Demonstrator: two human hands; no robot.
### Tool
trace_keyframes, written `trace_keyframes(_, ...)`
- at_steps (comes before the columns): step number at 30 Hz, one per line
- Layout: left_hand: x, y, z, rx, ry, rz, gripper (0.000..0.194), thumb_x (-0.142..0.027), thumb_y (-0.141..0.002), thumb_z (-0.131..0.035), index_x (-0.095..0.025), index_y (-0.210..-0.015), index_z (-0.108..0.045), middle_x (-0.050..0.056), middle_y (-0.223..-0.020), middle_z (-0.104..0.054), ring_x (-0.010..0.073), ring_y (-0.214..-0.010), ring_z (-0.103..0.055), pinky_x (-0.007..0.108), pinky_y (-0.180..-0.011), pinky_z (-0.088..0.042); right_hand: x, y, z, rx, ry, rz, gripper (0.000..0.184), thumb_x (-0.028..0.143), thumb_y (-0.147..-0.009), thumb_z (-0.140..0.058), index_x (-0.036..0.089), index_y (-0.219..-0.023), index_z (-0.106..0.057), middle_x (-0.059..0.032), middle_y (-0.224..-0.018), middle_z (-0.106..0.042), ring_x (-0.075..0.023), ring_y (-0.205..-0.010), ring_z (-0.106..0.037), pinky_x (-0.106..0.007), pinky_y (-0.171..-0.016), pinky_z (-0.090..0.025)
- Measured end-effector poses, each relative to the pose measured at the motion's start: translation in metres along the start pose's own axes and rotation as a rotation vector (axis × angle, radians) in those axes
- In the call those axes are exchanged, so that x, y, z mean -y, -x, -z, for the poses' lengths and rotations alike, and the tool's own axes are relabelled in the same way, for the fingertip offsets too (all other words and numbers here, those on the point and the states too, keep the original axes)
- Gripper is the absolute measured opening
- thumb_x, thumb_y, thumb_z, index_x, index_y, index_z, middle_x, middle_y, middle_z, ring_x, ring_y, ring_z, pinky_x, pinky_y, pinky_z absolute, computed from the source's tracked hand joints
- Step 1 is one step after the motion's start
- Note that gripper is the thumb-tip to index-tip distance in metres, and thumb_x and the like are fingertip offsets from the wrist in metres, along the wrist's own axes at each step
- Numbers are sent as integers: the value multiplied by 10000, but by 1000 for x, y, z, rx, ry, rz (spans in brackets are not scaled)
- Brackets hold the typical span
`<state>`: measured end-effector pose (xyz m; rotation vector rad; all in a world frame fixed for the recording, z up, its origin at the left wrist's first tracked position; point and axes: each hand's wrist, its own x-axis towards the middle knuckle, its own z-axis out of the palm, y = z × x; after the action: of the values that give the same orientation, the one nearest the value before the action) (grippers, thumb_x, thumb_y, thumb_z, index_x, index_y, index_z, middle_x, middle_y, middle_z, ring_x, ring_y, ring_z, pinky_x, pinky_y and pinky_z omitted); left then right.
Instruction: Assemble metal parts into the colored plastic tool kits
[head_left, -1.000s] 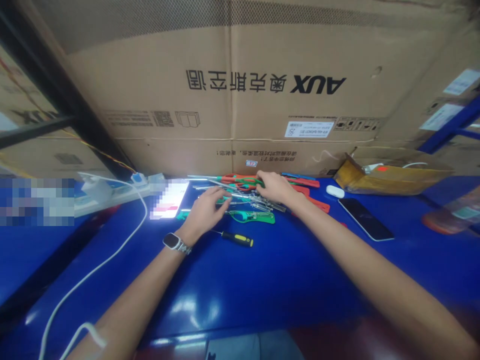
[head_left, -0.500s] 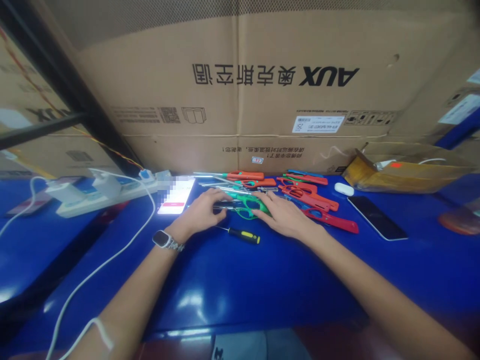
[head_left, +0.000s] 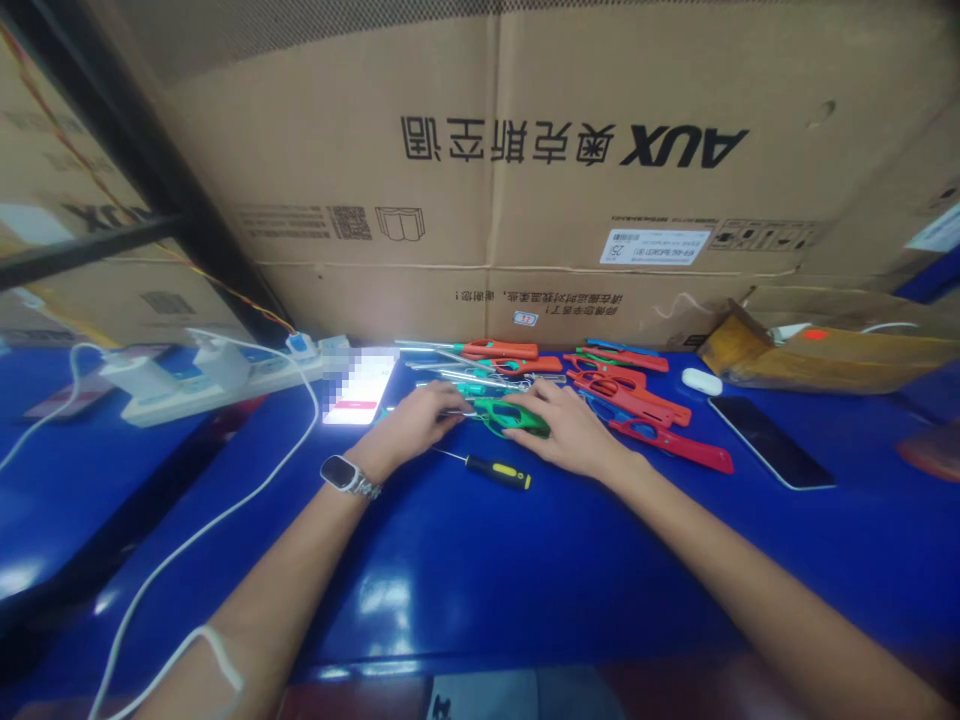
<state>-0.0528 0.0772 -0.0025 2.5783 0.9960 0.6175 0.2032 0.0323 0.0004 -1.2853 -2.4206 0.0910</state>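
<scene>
A green long-barrelled gas lighter [head_left: 501,416] lies crosswise between my hands. My left hand [head_left: 421,418], with a watch at the wrist, is closed around its metal tube at the left end. On the right, my right hand [head_left: 571,428] grips the green handle between thumb and fingers. Just below the lighter rests a black-and-yellow screwdriver [head_left: 498,472], its shaft pointing left. Orange lighters [head_left: 499,350] with metal tubes lie behind my hands. Several red lighter handles or shells [head_left: 671,447] are piled to the right of my right hand.
A phone with a lit screen [head_left: 365,385] lies left of the lighters, beside a white power strip [head_left: 244,390] with cables. At right are a dark phone [head_left: 772,443], a white earbud case [head_left: 702,380] and an open carton [head_left: 840,355]. A large cardboard sheet [head_left: 480,200] stands behind.
My left thumb and fingers have come together on the tube of the green lighter. The right hand keeps its place on the handle. The view has shifted slightly.
</scene>
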Motion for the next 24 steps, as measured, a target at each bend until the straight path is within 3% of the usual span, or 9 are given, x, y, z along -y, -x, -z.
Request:
trace_keyframes(8, 3, -1, -6, -16, 37, 25, 151, -191, -906, -549, -195, -947, -695, 62, -953, -704, 217, -895, -650, 381, -853, -519, -1, 2, -8, 4, -60, -9, 413, 446, -923, -606, 268, -1295, -616, -76, -1128, -630, -243, -1031, -585, -409, -915, -413)
trace_keyframes(14, 4, 1, -9, -37, 86, 107, 238, -166, -861, -580, -195, -1084, -659, 64, -1043, -709, 222, -964, -665, 381, -878, -535, -1, 1, -9, 17, -26, 8, 419, 445, -920, -613, 240, -1285, -632, -80, -1115, -640, -248, -1045, -587, -420, -932, -414)
trace_keyframes(24, 0, -1, -8, -20, 25, 59, 195, -165, -904, -529, -199, -1010, -688, 60, -1016, -706, 224, -961, -661, 384, -894, -525, 6, 4, -17, -25, -55, -47, 404, 449, -899, -644, 249, -1249, -665, -77, -1073, -617, -244, -990, -579, -411, -881, -469)
